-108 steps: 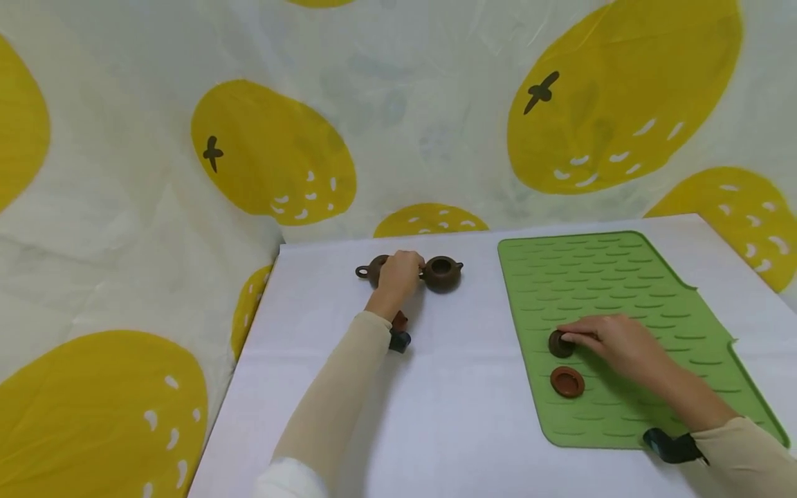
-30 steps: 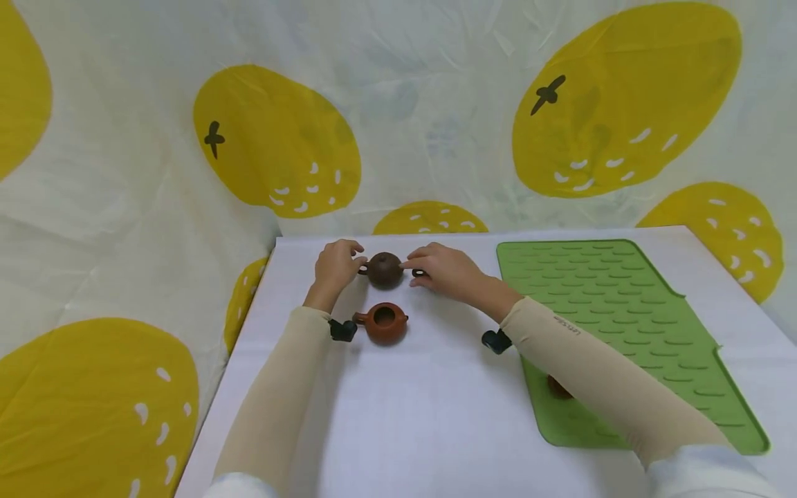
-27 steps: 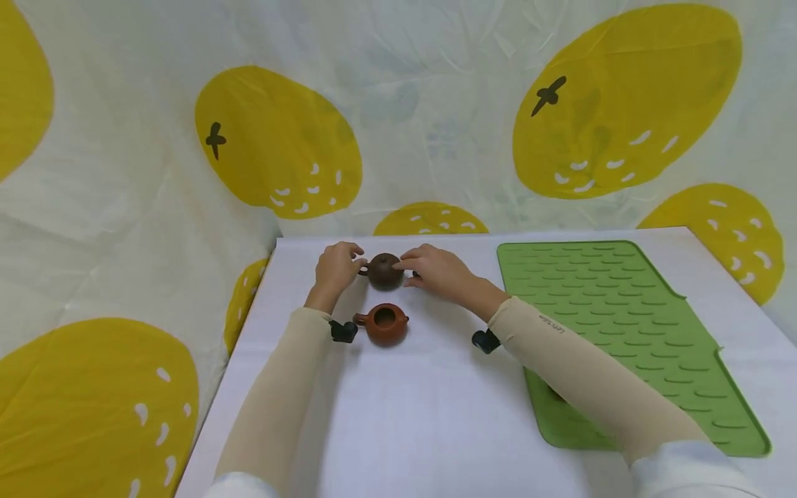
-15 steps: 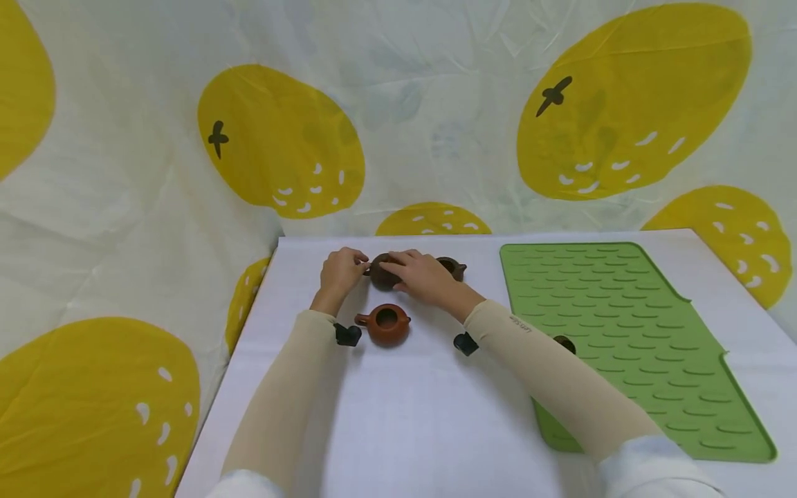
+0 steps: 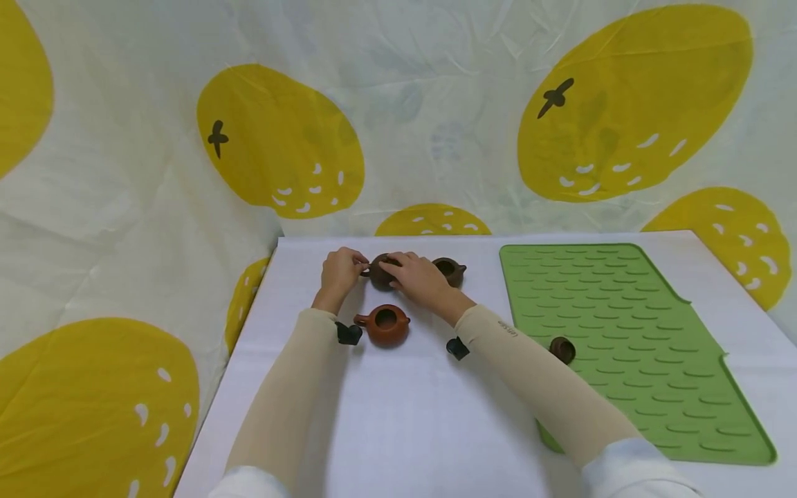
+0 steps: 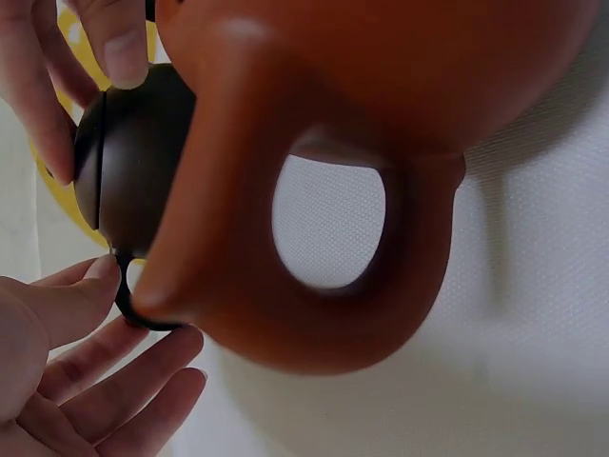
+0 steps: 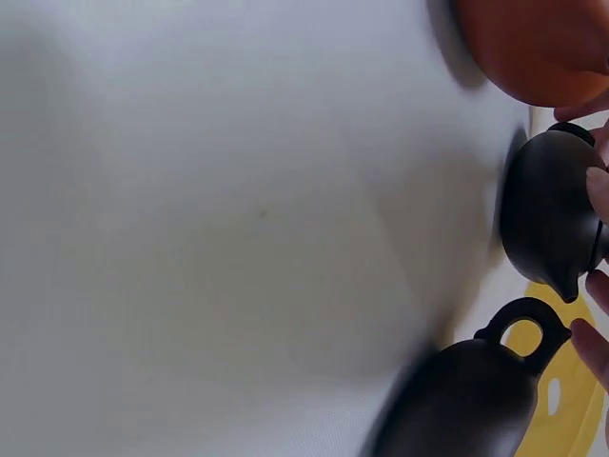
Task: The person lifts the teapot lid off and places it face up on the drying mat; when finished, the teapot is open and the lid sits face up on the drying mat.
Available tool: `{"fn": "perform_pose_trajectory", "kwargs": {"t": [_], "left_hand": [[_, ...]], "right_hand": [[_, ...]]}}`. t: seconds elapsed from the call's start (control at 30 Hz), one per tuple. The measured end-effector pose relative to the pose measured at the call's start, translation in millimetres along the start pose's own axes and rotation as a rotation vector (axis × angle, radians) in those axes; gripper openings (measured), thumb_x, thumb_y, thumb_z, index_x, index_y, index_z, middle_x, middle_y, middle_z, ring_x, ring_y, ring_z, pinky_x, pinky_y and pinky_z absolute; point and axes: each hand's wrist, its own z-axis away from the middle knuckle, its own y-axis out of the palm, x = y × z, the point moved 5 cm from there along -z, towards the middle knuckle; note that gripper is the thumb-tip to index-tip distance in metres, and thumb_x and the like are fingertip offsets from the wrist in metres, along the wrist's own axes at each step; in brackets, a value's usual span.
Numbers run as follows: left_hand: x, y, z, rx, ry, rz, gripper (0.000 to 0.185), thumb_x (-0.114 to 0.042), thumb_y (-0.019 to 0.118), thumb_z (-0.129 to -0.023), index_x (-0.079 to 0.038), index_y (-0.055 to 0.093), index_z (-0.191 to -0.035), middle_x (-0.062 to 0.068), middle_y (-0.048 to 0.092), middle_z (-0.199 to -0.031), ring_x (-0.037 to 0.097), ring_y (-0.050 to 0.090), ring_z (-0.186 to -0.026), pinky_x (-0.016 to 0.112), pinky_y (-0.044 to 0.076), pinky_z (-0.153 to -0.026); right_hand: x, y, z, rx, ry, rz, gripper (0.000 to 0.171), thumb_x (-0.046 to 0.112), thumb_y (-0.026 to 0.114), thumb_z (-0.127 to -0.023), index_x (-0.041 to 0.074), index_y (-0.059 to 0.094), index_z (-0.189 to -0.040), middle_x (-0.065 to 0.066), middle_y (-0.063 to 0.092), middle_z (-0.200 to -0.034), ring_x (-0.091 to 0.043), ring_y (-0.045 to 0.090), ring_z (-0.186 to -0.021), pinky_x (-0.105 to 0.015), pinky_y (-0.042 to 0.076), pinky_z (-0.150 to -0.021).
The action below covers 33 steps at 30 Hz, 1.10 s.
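Observation:
A dark brown teapot (image 5: pixel 378 275) stands at the back of the white table (image 5: pixel 411 415). My left hand (image 5: pixel 358 265) pinches its loop handle (image 6: pixel 126 307) between thumb and fingers. My right hand (image 5: pixel 398 263) lies over the pot's top with its fingers curled round it; those fingertips (image 6: pixel 122 52) show against the pot (image 6: pixel 133 162) in the left wrist view. The pot's top is hidden under that hand. An orange teapot (image 5: pixel 385 325) without a lid stands just in front, by my left wrist.
A second dark teapot (image 5: pixel 450 270), open-topped, stands right of my right hand, also seen as the teapot (image 7: pixel 466 405) in the right wrist view. A green ridged mat (image 5: pixel 629 325) covers the table's right side, with a small dark lid (image 5: pixel 562 349) near its left edge. Fruit-print cloth hangs behind.
My right hand has slid left from beside the dark teapot onto its top, uncovering the second dark teapot and the lid on the mat. My left hand has stayed at the handle.

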Motion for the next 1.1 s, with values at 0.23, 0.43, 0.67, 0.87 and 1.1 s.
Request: {"fn": "perform_pose_trajectory", "kwargs": {"t": [0.23, 0.43, 0.67, 0.87, 1.1], "left_hand": [[1.0, -1.8, -1.4, -0.006, 0.012, 0.006, 0.013, -0.018, 0.072, -0.094, -0.015, 0.082, -0.102, 0.005, 0.080, -0.101, 0.028, 0.072, -0.096, 0.041, 0.056, -0.080], [0.9, -1.1, -2.5, -0.005, 0.011, 0.003, 0.012, -0.018, 0.073, -0.094, -0.015, 0.082, -0.101, 0.004, 0.081, -0.100, 0.029, 0.072, -0.097, 0.043, 0.056, -0.082], [0.0, -0.9, -2.2, -0.010, 0.014, -0.013, 0.012, -0.017, 0.073, -0.094, -0.015, 0.083, -0.100, 0.004, 0.081, -0.100, 0.028, 0.072, -0.097, 0.042, 0.056, -0.081], [-2.5, -3.0, -1.5, -0.007, 0.014, -0.020, 0.012, -0.017, 0.073, -0.094, -0.015, 0.083, -0.100, 0.004, 0.081, -0.102, 0.029, 0.072, -0.098, 0.043, 0.057, -0.082], [-2.2, -1.5, -0.8, 0.010, 0.016, -0.025, 0.012, -0.017, 0.072, -0.094, -0.015, 0.082, -0.101, 0.004, 0.081, -0.102, 0.028, 0.072, -0.098, 0.043, 0.056, -0.083]], "right_hand": [[1.3, -1.7, -3.7, -0.064, -0.007, -0.044, 0.043, 0.021, 0.064, -0.101, 0.015, 0.060, -0.144, -0.016, 0.058, -0.145, -0.033, 0.059, -0.131, -0.046, 0.054, -0.105], [1.8, -1.7, -6.7, -0.073, 0.020, -0.056, 0.041, 0.020, 0.067, -0.100, 0.015, 0.063, -0.140, -0.014, 0.061, -0.141, -0.031, 0.061, -0.128, -0.042, 0.053, -0.107], [2.6, -4.6, -8.8, -0.068, 0.057, -0.053, 0.038, 0.021, 0.067, -0.099, 0.017, 0.066, -0.137, -0.011, 0.064, -0.139, -0.029, 0.063, -0.125, -0.040, 0.055, -0.103], [1.8, -4.8, -9.9, -0.068, 0.068, -0.055, 0.038, 0.021, 0.068, -0.099, 0.018, 0.067, -0.137, -0.011, 0.064, -0.140, -0.029, 0.063, -0.125, -0.040, 0.056, -0.103], [0.5, -1.1, -9.6, -0.073, 0.071, -0.056, 0.039, 0.021, 0.068, -0.098, 0.019, 0.066, -0.138, -0.009, 0.063, -0.141, -0.027, 0.063, -0.126, -0.039, 0.056, -0.103]]}}
